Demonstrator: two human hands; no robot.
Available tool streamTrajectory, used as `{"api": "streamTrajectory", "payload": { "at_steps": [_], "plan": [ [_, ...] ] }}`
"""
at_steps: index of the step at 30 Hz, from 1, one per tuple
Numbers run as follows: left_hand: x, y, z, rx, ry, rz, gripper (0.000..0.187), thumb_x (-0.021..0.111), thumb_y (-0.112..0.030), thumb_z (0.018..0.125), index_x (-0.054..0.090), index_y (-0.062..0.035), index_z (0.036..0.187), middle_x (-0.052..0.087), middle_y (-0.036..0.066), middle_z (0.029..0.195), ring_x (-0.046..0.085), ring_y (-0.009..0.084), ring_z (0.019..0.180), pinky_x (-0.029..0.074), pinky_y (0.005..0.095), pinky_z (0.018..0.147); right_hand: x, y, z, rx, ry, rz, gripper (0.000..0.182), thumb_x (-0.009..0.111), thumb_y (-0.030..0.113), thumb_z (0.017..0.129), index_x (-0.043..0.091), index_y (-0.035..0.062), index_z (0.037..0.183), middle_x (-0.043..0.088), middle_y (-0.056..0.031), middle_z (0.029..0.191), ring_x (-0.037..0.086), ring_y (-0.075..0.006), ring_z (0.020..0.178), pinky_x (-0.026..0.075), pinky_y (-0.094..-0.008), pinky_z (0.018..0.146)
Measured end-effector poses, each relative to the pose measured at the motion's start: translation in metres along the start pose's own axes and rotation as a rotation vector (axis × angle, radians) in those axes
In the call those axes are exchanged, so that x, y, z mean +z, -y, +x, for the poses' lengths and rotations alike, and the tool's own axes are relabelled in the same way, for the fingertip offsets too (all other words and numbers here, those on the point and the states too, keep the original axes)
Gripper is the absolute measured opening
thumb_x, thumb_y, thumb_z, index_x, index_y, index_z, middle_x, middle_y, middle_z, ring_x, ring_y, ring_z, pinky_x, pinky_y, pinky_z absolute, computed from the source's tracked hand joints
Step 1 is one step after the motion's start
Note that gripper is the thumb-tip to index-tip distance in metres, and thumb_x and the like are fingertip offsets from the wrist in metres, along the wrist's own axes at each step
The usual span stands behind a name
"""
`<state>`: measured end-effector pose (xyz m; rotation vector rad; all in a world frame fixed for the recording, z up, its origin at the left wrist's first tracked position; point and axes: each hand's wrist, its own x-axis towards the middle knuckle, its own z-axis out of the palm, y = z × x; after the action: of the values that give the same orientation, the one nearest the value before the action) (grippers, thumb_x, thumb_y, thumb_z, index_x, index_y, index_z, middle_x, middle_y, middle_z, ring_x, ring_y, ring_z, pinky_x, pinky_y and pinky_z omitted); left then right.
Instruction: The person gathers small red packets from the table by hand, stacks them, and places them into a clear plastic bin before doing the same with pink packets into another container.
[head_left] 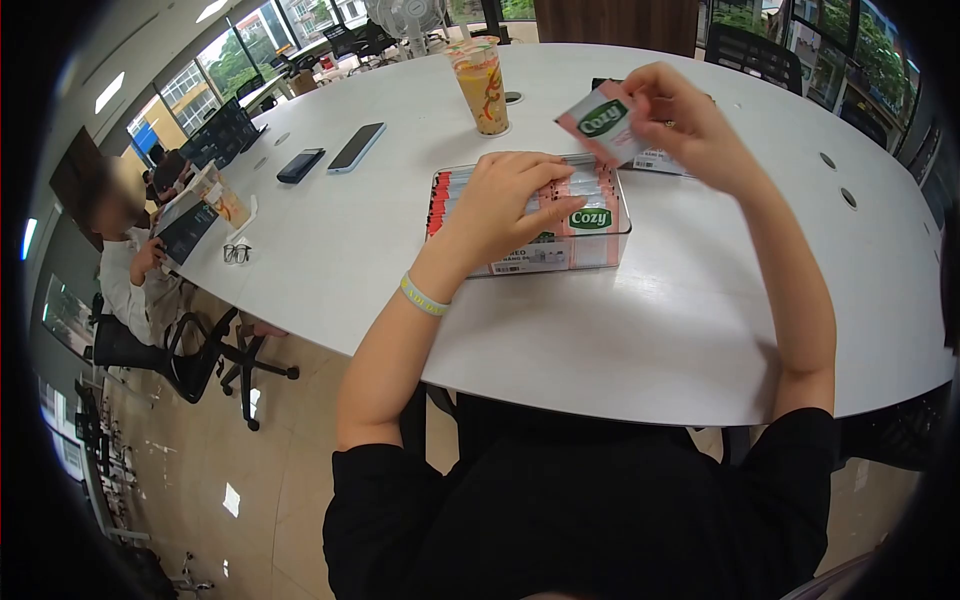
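A pink and white "Cozy" tea sachet (604,122) is pinched in my right hand (685,125), raised above the table behind the box. The sachet is slightly blurred. My left hand (505,200) lies with fingers stretched across the top of a box (595,252) that holds several upright sachets. Pink sachets with the same green label fill its right part; red-edged ones show at its left. The palm and fingers hide the middle of the row. Partly behind my right hand, a dark-edged flat piece (660,162) with printed text lies on the table.
On the white table (720,300) stand an orange drink cup (482,92), a phone (357,147), a small dark case (301,165) and eyeglasses (237,253). A person (130,260) sits at the left holding a dark board, beside another cup (230,205).
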<state>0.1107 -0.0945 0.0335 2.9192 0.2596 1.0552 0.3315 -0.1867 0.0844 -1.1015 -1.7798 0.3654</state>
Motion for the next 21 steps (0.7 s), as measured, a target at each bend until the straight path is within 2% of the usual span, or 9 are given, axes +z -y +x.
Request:
{"api": "streamTrajectory", "payload": {
  "at_steps": [2,4,5,7,8,11,15,17,21],
  "plan": [
    [0.001,0.0,0.0,0.013,-0.017,-0.026,0.028,0.054,-0.028,0.083,0.063,-0.0066,0.099,0.06,0.011,0.101,0.054,0.024,0.096,0.038,0.0319,0.084,0.021,-0.012,0.0,0.067,0.022,0.148,0.025,0.052,0.002,0.084,0.047,0.0038,0.108,0.045,0.0011,0.082,0.048,-0.0067,0.081,0.044,-0.0231,0.072],
    [0.0,0.004,0.002,-0.161,0.125,-0.197,0.03,0.058,-0.034,0.08,0.065,-0.0052,0.083,0.063,0.007,0.091,0.055,0.0213,0.093,0.031,0.0331,0.089,0.032,-0.019,-0.004,0.163,0.082,0.138,0.035,0.054,0.0,0.081,0.044,0.005,0.115,0.05,-0.0018,0.089,0.05,-0.0093,0.082,0.045,-0.0243,0.074],
    [0.002,0.006,0.003,-0.161,0.128,-0.199,0.03,0.058,-0.034,0.08,0.065,-0.0052,0.083,0.063,0.007,0.091,0.055,0.0213,0.093,0.031,0.0331,0.089,0.033,-0.019,-0.005,0.166,0.081,0.14,0.035,0.054,0.0,0.081,0.044,0.005,0.115,0.05,-0.0018,0.089,0.05,-0.0093,0.082,0.045,-0.0243,0.074],
    [0.007,0.009,0.004,-0.1,-0.059,-0.275,0.019,0.061,-0.023,0.079,0.064,-0.0049,0.074,0.063,0.008,0.081,0.058,0.0223,0.076,0.041,0.0311,0.072,0.033,-0.019,-0.008,0.285,0.188,0.202,0.052,0.056,-0.003,0.077,0.036,0.0084,0.123,0.05,-0.0064,0.102,0.051,-0.0138,0.098,0.047,-0.0287,0.083],
    [0.008,0.009,0.004,-0.103,-0.058,-0.278,0.019,0.061,-0.023,0.079,0.064,-0.0049,0.074,0.063,0.008,0.081,0.058,0.0223,0.076,0.041,0.0311,0.072,0.032,-0.016,-0.009,0.296,0.213,0.103,0.065,0.059,-0.005,0.073,0.032,0.0119,0.129,0.05,-0.0075,0.103,0.051,-0.0143,0.097,0.047,-0.0289,0.083],
    [0.006,0.008,0.006,-0.08,-0.128,-0.37,0.017,0.063,-0.019,0.076,0.062,-0.0025,0.074,0.062,0.008,0.074,0.058,0.0225,0.071,0.042,0.0309,0.068,0.032,-0.006,-0.009,0.321,0.282,-0.012,0.071,0.061,-0.003,0.072,0.029,0.0141,0.133,0.05,-0.0085,0.104,0.053,-0.0148,0.094,0.046,-0.0291,0.083],
    [0.004,0.009,0.005,-0.148,0.015,-0.323,0.016,0.064,-0.016,0.076,0.061,-0.0008,0.075,0.062,0.011,0.077,0.059,0.0202,0.075,0.044,0.0298,0.072,0.034,0.005,-0.011,0.265,0.282,-0.168,0.067,0.063,0.0,0.072,0.033,0.0124,0.131,0.053,-0.0093,0.101,0.056,-0.0152,0.087,0.047,-0.0287,0.08],
    [0.004,0.009,0.004,-0.204,0.037,-0.35,0.016,0.064,-0.016,0.076,0.06,-0.0004,0.076,0.062,0.011,0.079,0.059,0.0193,0.075,0.044,0.0294,0.072,0.031,-0.008,-0.009,0.113,0.338,-0.249,0.059,0.063,0.002,0.073,0.04,0.0091,0.126,0.057,-0.0099,0.097,0.058,-0.0156,0.081,0.047,-0.029,0.076],
    [0.002,0.006,0.003,-0.281,0.003,-0.398,0.018,0.064,-0.017,0.076,0.06,-0.0001,0.081,0.063,0.009,0.087,0.058,0.0191,0.076,0.044,0.0272,0.071,0.025,-0.011,-0.005,0.188,0.385,-0.392,0.051,0.062,0.005,0.075,0.044,0.0079,0.123,0.06,-0.0106,0.095,0.061,-0.0208,0.089,0.048,-0.0289,0.082]
  ]
}}
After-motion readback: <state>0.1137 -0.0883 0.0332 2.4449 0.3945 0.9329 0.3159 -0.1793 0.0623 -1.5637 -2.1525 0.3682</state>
